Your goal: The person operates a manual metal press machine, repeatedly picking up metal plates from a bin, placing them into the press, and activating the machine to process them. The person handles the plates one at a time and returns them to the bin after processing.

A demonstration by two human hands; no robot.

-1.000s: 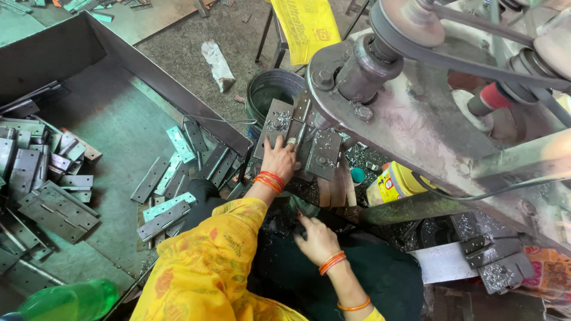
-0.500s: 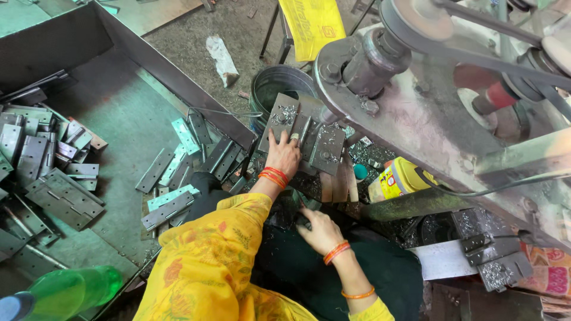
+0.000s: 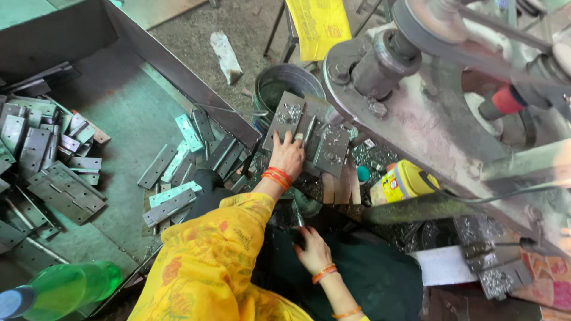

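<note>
My left hand (image 3: 288,156), with orange bangles and a yellow sleeve, reaches forward and presses on a grey metal hinge (image 3: 286,117) that lies open on the machine bed. A second hinge plate (image 3: 331,147) sits just right of it. My right hand (image 3: 311,249), also with orange bangles, stays low over my lap on dark green cloth (image 3: 369,279). Its fingers are bent at a dark heap of small metal parts (image 3: 285,214). I cannot tell whether it holds anything.
A large grey metal tray (image 3: 125,113) on the left holds several loose hinges (image 3: 59,184). A green plastic bottle (image 3: 65,285) lies at bottom left. A metal bucket (image 3: 279,83), a yellow container (image 3: 401,183) and a belt-driven machine (image 3: 416,113) crowd the right.
Both hands stay almost where they were. The left hand keeps pressing the hinge, and the right hand has sunk slightly lower over the lap.
</note>
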